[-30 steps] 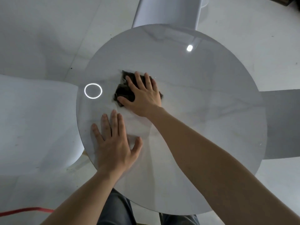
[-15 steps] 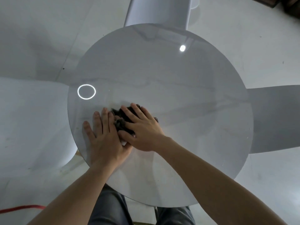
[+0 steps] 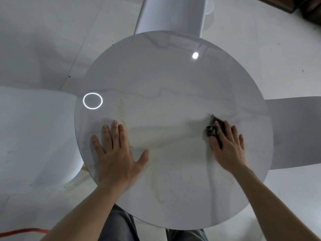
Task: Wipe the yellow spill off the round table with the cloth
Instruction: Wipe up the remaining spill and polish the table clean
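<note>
A round glossy white table (image 3: 165,75) fills the middle of the view. Faint yellowish smears (image 3: 161,186) streak its middle and near part. My right hand (image 3: 227,146) lies flat near the table's right edge, pressing down a dark crumpled cloth (image 3: 212,126); most of the cloth is hidden under the fingers. My left hand (image 3: 116,153) rests flat on the left part of the table, fingers spread, holding nothing.
White chairs stand around the table: one at the back (image 3: 171,14), one on the left (image 3: 34,133), a grey seat on the right (image 3: 295,133). A red cable (image 3: 19,232) lies on the floor at bottom left. My legs (image 3: 119,225) are under the near edge.
My right hand has swept the cloth from beside my left hand far to the right side of the table. My left hand stayed flat on the left.
</note>
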`<move>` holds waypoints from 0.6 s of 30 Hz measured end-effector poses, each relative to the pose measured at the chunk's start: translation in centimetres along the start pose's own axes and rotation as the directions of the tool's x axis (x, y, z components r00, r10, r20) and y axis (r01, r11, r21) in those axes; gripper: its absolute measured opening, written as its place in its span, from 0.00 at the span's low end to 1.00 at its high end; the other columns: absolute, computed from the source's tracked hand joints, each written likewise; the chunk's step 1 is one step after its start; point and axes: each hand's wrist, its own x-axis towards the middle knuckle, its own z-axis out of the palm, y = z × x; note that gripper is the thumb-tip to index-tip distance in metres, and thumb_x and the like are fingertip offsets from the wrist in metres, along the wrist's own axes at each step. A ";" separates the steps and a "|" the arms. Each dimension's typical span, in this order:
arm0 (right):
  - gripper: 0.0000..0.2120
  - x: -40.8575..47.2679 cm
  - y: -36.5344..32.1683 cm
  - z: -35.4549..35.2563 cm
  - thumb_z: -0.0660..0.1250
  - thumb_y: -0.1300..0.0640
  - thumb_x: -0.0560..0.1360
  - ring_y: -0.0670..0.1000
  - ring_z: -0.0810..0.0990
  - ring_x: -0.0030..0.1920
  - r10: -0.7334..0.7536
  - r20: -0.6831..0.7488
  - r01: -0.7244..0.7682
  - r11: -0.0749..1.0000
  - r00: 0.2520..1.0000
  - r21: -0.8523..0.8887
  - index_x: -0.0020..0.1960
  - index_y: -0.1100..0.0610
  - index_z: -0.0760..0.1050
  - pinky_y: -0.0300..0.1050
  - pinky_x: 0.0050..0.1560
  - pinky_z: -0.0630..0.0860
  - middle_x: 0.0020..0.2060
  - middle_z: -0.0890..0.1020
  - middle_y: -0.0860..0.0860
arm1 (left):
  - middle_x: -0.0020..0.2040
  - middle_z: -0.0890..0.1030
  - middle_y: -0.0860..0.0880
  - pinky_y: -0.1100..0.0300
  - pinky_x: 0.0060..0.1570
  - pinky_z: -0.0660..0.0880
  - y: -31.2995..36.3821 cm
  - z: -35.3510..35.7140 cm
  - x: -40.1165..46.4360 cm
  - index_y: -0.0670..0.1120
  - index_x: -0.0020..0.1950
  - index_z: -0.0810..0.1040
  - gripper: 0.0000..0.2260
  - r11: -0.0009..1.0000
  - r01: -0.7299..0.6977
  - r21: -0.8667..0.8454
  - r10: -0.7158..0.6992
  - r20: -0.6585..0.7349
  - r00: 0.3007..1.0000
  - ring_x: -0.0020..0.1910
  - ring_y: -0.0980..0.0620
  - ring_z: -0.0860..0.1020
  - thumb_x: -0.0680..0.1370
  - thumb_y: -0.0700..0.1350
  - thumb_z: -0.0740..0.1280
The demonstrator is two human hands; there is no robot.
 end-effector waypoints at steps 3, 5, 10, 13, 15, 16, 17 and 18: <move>0.31 3.8 -1.3 -0.9 0.38 0.32 0.77 0.54 0.43 0.80 0.040 -0.028 -0.040 0.999 0.999 0.017 0.79 0.36 0.45 0.54 0.78 0.41 0.82 0.47 0.47 | 0.86 0.46 0.42 0.33 0.80 0.42 0.0 -0.1 0.2 0.41 0.84 0.44 0.48 1.000 0.004 0.011 -0.004 0.025 1.000 0.84 0.39 0.44 0.76 0.73 0.49; 0.32 6.6 -4.1 -1.4 0.37 0.32 0.77 0.54 0.43 0.80 0.004 -0.069 -0.002 1.000 0.998 0.026 0.79 0.36 0.46 0.53 0.78 0.42 0.82 0.48 0.47 | 0.86 0.49 0.41 0.32 0.79 0.45 -0.1 -0.1 0.2 0.39 0.83 0.47 0.48 1.000 0.002 0.017 -0.002 0.029 1.000 0.84 0.37 0.48 0.76 0.73 0.51; 0.30 12.6 -15.1 -1.6 0.38 0.33 0.79 0.54 0.43 0.80 -0.287 -0.052 0.287 0.958 0.956 -0.021 0.79 0.38 0.50 0.51 0.78 0.40 0.81 0.50 0.47 | 0.85 0.55 0.39 0.30 0.78 0.49 -0.1 -0.2 0.3 0.38 0.83 0.53 0.49 1.000 -0.006 0.012 0.006 0.036 0.999 0.83 0.35 0.54 0.75 0.72 0.55; 0.29 14.5 -22.4 -1.4 0.39 0.35 0.80 0.56 0.44 0.80 -0.463 0.017 0.463 0.885 0.886 -0.054 0.80 0.39 0.51 0.54 0.78 0.40 0.81 0.50 0.47 | 0.85 0.54 0.40 0.31 0.79 0.47 -0.3 -0.2 0.3 0.38 0.83 0.52 0.49 1.000 -0.004 0.002 0.004 0.045 0.999 0.83 0.36 0.53 0.75 0.72 0.54; 0.28 14.5 -26.3 -1.1 0.40 0.36 0.81 0.56 0.45 0.80 -0.565 0.058 0.568 0.818 0.823 -0.090 0.80 0.39 0.51 0.54 0.78 0.41 0.81 0.50 0.47 | 0.85 0.53 0.40 0.31 0.79 0.47 -0.3 -0.3 0.4 0.38 0.83 0.52 0.49 1.000 0.000 0.004 0.000 0.046 0.999 0.83 0.36 0.53 0.76 0.73 0.53; 0.27 14.0 -27.8 -0.8 0.41 0.36 0.81 0.56 0.45 0.80 -0.613 0.080 0.618 0.779 0.786 -0.107 0.80 0.39 0.51 0.55 0.78 0.41 0.81 0.51 0.47 | 0.85 0.54 0.39 0.30 0.79 0.48 -0.3 -0.4 0.4 0.38 0.83 0.52 0.49 1.000 0.000 0.008 0.000 0.047 0.999 0.83 0.36 0.54 0.76 0.73 0.53; 0.27 13.3 -29.1 -0.6 0.41 0.37 0.81 0.57 0.45 0.80 -0.658 0.102 0.666 0.735 0.746 -0.125 0.80 0.39 0.51 0.55 0.78 0.41 0.81 0.51 0.48 | 0.84 0.54 0.39 0.30 0.79 0.48 -0.3 -0.5 0.3 0.37 0.83 0.53 0.48 1.000 -0.001 0.008 0.001 0.047 0.999 0.83 0.35 0.55 0.76 0.73 0.54; 0.27 12.4 -29.9 -0.2 0.42 0.37 0.81 0.57 0.46 0.80 -0.700 0.122 0.711 0.688 0.703 -0.147 0.80 0.39 0.52 0.55 0.78 0.42 0.81 0.52 0.48 | 0.84 0.55 0.39 0.30 0.78 0.49 -0.2 -0.5 0.3 0.37 0.83 0.53 0.48 1.000 -0.003 0.007 0.003 0.046 0.999 0.83 0.34 0.55 0.76 0.73 0.54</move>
